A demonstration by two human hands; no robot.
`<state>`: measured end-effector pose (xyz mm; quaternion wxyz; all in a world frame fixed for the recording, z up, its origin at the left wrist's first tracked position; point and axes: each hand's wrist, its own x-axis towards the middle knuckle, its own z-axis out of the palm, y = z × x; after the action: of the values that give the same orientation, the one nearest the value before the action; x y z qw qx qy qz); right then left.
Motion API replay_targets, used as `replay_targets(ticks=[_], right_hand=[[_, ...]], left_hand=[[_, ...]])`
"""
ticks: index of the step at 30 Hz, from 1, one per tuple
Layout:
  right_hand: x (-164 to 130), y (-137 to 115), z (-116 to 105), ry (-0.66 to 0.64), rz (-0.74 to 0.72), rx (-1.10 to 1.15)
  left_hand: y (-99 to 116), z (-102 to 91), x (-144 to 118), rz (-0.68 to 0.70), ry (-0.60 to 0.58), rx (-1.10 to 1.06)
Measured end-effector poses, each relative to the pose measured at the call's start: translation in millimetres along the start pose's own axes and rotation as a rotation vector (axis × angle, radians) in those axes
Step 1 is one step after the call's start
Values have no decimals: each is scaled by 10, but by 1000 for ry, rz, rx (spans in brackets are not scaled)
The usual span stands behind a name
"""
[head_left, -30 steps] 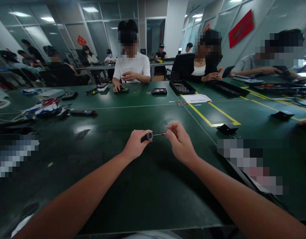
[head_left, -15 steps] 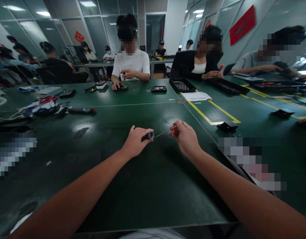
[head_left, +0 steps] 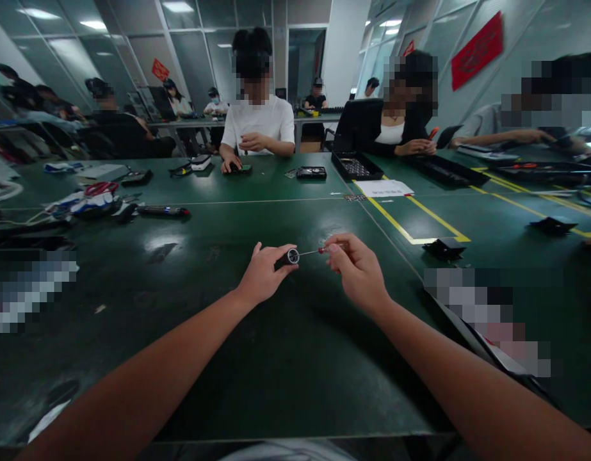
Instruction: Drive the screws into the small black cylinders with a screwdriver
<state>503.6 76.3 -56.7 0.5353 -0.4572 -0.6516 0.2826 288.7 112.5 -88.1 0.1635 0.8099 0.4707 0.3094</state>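
Note:
My left hand (head_left: 264, 275) grips a short black cylinder with a silver ring end (head_left: 292, 256), held just above the dark green table (head_left: 276, 358). My right hand (head_left: 355, 269) pinches a thin metal pin with a small red head (head_left: 308, 252). The pin's tip points left and meets the cylinder's silver open end. Both hands hover near the table's middle, a short gap between them.
Several people sit across the table working with small parts. A black tray (head_left: 353, 166), a white paper (head_left: 384, 188) and yellow tape lines (head_left: 401, 227) lie far right. Tools and cables (head_left: 91, 203) lie far left. Small black holders (head_left: 442, 248) sit at right.
My right hand lowered then levelled the pin, bringing its tip back to the cylinder's end. My left hand turned the cylinder so its silver opening faces the pin.

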Motion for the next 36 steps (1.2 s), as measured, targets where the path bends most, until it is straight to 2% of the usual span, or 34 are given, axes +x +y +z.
replay_targets(ticks=[2,9,15,19,25,30,36], right_hand=[[-30,-46,7,-31,-12,-14],[-62,-80,49,60,6,-185],[-33,-31,27,13,54,-168],[-30,-67,30,22,39,-241],[-25,11,46,-5,-31,-185],[-14,-6,24,13,40,-212],[-11,-4,37,23,10,-170]], left_hand=[[-6,9,2,-4,-10,-12],[17,-20,0,1,-6,-21],[0,-25,4,22,13,-18],[-10,1,3,13,-2,-12],[-1,-12,5,1,19,-13],[12,-15,-8,1,-6,-2],[1,-5,-2,-9,-8,-1]])
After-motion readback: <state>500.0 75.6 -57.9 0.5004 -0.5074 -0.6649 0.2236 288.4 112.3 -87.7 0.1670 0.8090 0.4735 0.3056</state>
